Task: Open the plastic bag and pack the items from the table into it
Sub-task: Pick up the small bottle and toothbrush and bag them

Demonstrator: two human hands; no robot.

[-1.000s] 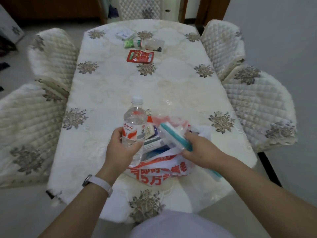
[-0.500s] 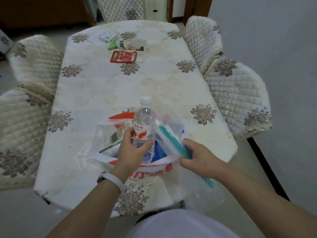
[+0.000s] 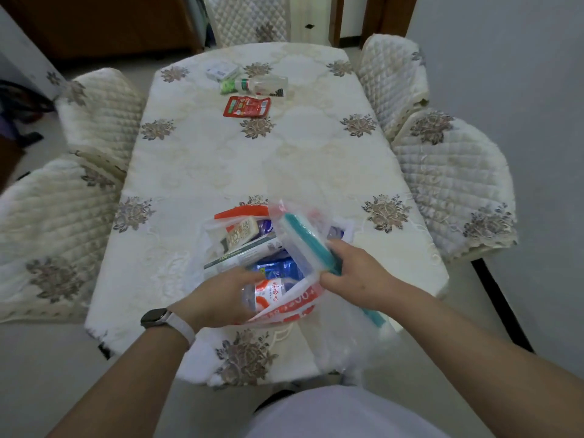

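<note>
At the near edge of a cloth-covered surface (image 3: 284, 159) ringed by quilted chairs (image 3: 448, 191), the left hand (image 3: 215, 295) grips a water bottle (image 3: 266, 294) in the plastic bag (image 3: 300, 303); the right hand (image 3: 357, 276) clutches a teal packet (image 3: 300, 237).

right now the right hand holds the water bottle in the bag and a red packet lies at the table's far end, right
Wrong hand: the head view shows the left hand holding the water bottle in the plastic bag; the right hand grips a teal packet. The red packet does lie at the far end.
</note>
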